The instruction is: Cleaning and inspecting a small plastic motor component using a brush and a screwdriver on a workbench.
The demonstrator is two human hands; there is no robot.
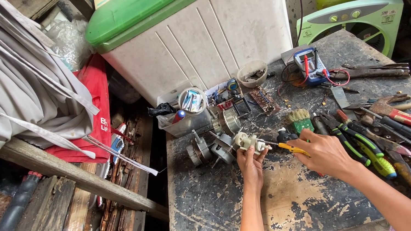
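My left hand [251,164] grips a small pale motor part [247,141] on the worn workbench [222,213]. In my right hand [325,152] is a yellow-handled screwdriver [290,147], its tip pointing left into that part. Just left of the part lie metal fan motor pieces [205,148] and a round motor housing [227,121].
Pliers and screwdrivers with red, green and black handles [388,140] crowd the bench's right side. A multimeter [310,65], a green brush [301,119], a circuit board [264,100] and small bowls [252,73] sit at the back. A white and green washing machine [202,27] stands behind. Wooden planks [66,211] lie left.
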